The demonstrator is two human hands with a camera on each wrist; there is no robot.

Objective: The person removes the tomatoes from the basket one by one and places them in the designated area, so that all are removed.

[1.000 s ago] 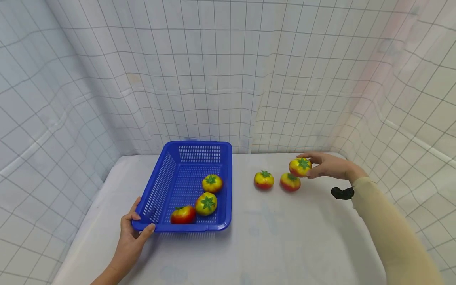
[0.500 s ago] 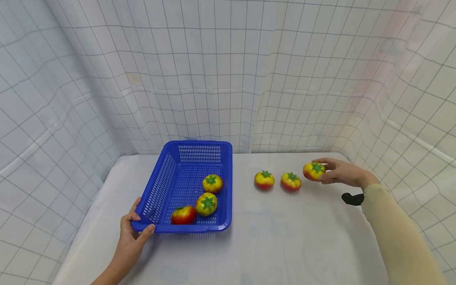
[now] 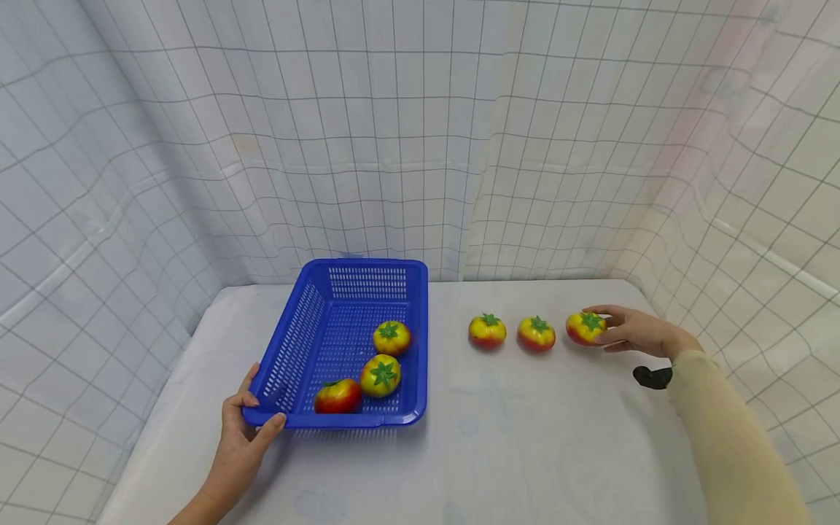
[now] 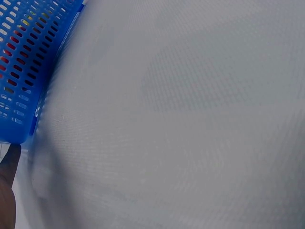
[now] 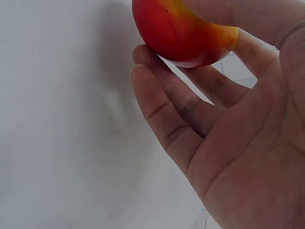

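My right hand (image 3: 639, 332) holds a red and yellow tomato (image 3: 581, 329) with a green star-shaped top, low at the right end of a row. In the right wrist view, thumb and fingers surround the red tomato (image 5: 181, 36), and its top is cut off by the frame edge. Left of it sit a middle tomato (image 3: 536, 335) and another tomato (image 3: 487, 333), spaced apart. My left hand (image 3: 239, 448) grips the near left corner of a blue plastic basket (image 3: 335, 421). Only part of that hand shows in the left wrist view, beside the basket wall (image 4: 28, 62).
Inside the basket, three more tomatoes lie toward the near right: one upper tomato (image 3: 391, 338), one middle tomato (image 3: 380, 376) and one tipped tomato (image 3: 337, 397). Gridded white curtains (image 3: 420, 146) enclose the white table (image 3: 525, 437) at the back and sides.
My right hand has carried its tomato right and down, from above the middle tomato to the row's right end. The left hand and basket have stayed in place.
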